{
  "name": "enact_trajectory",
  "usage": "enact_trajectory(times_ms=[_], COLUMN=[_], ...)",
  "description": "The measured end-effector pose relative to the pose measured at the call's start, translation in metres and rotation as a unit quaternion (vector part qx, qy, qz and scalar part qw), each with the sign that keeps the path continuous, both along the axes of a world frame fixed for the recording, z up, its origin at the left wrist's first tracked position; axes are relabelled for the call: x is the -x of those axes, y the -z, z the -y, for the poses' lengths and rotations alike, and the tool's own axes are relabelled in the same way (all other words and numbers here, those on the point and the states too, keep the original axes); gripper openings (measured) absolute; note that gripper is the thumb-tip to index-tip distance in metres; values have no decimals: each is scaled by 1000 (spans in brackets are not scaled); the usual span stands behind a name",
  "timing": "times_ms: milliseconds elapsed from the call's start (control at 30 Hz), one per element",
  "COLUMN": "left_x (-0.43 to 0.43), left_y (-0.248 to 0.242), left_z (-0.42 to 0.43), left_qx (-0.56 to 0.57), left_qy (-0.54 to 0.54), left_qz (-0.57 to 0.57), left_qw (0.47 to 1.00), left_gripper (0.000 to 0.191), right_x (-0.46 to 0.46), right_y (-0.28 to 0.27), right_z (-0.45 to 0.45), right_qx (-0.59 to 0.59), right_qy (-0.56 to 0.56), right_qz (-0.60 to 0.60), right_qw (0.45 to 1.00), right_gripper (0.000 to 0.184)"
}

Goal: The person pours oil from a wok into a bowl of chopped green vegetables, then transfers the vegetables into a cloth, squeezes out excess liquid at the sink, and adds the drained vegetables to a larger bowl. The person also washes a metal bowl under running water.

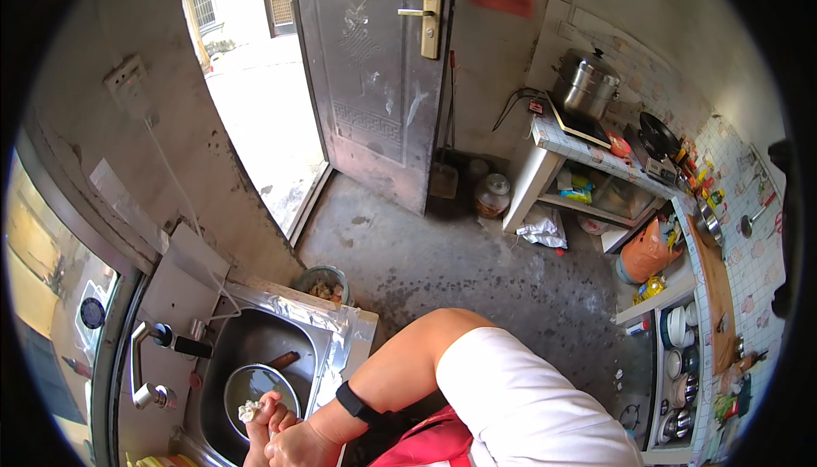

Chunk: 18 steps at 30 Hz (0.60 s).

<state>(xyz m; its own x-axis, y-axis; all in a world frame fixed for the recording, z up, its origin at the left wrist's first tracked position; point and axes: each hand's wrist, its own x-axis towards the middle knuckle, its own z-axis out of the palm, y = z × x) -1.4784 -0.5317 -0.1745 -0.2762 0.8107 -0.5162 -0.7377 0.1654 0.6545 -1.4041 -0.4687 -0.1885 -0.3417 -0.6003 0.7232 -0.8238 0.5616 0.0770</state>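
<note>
Both my hands are together over a steel sink, low in the view. My left hand is closed around a crumpled white cloth, of which a small bunch sticks out at the top. My right hand, with a black band on the wrist, presses against the left one; whether it also grips the cloth is hidden. Beneath the hands, a round metal basin holding water stands in the sink. A brown handle shows behind the basin's rim.
A faucet stands at the sink's left. Beyond the sink is a bin with scraps. A metal door stands ajar. Along the right runs a tiled counter with a steel pot and a wooden board; bowls sit below.
</note>
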Motion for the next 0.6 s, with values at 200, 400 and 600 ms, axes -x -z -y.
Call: enact_trajectory(times_ms=[200, 400, 600], left_x=[51, 88, 99], left_y=[17, 50, 66], left_z=[12, 25, 24], left_qx=[-1, 31, 65], left_qy=[49, 75, 159], left_qz=[-7, -5, -33], left_qw=[999, 997, 985], left_gripper=[15, 14, 10], right_x=[32, 58, 75], right_y=[9, 33, 70], right_z=[18, 32, 46], right_qx=[-44, -81, -122], right_qy=[-10, -32, -50], right_qz=[13, 28, 43], right_qw=[999, 996, 990], right_gripper=[12, 12, 12])
